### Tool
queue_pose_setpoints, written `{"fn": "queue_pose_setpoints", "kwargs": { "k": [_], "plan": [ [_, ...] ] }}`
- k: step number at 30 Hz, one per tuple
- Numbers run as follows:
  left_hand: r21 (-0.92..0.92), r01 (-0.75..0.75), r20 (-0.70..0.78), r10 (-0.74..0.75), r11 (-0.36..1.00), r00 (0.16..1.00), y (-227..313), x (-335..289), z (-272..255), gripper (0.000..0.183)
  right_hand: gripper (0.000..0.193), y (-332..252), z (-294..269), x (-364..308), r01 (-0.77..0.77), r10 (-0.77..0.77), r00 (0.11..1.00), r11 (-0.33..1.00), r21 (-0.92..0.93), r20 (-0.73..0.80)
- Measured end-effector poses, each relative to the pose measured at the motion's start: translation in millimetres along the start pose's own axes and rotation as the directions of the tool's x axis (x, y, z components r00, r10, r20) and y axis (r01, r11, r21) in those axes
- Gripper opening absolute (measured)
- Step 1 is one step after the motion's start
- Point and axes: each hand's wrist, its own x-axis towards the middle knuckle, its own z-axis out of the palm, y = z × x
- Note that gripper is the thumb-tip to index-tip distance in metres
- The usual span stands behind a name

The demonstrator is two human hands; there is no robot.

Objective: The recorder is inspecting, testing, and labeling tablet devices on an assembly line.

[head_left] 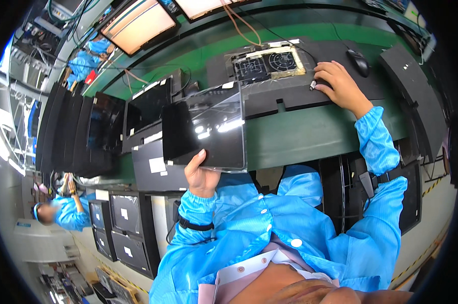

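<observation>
My left hand [202, 175] grips the lower edge of a glossy black tablet-like screen panel [203, 126], thumb on its face. The panel is tilted and reflects the ceiling lights. Clear film seems to stick out past its right edge. My right hand [338, 87] is closed around a small silver-and-white cable plug [313, 85], pinched between thumb and fingers. Just left of that hand lies a taped fixture [304, 65] with a pale frame and dark patterned plates, set on a black foam base [269, 96]. A thin dark cable runs down toward my right hand.
A black mouse [359, 63] lies right of my right hand. Black foam trays [61, 131] stand stacked at the left, near another dark panel [149, 106]. A black foam slab [409, 83] is at the right. Lit monitors [137, 26] line the back. Co-workers in blue [71, 215] are leftward.
</observation>
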Motion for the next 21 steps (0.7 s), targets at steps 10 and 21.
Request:
{"fn": "queue_pose_setpoints", "kwargs": {
  "k": [10, 21],
  "plan": [
    [0.007, -0.049, -0.021, 0.049, 0.999, 0.999, -4.0, 5.2, -4.4, 0.034, 0.021, -116.2, -6.5, 23.6, -0.041, 0.117, 0.991, 0.701, 0.712, -0.058],
    [0.153, -0.101, -0.076, 0.114, 0.983, 0.991, -6.0, 2.3, 9.3, 0.031, 0.018, -176.0, -6.7, 28.8, -0.066, 0.149, 0.988, 0.614, 0.786, -0.034]
  ]
}}
